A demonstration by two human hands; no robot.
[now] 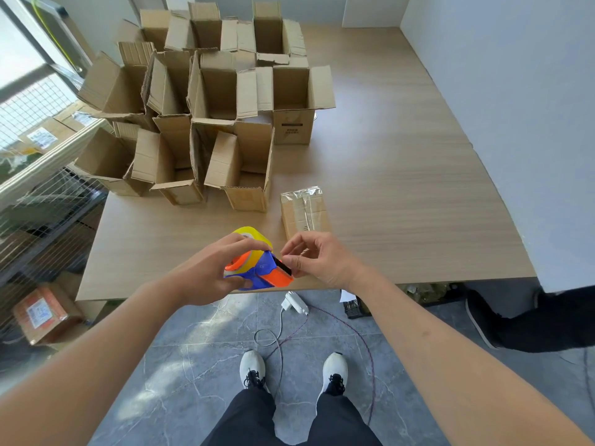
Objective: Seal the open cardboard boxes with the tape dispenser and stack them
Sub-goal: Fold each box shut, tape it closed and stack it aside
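My left hand (212, 268) grips a blue and orange tape dispenser (257, 268) with a yellowish tape roll, held over the table's front edge. My right hand (317, 259) pinches at the dispenser's front end, where the tape comes off. Just beyond my hands a small sealed box (304, 212) lies flat on the table, its top covered in shiny tape. Several open cardboard boxes (206, 111) with raised flaps stand crowded at the table's far left.
The wooden table (402, 188) runs along a white wall on the right. A wire rack (48, 214) and a labelled parcel (45, 313) stand at the left. A charger and cables (294, 304) lie on the floor by my feet. Someone's dark leg (531, 320) shows at right.
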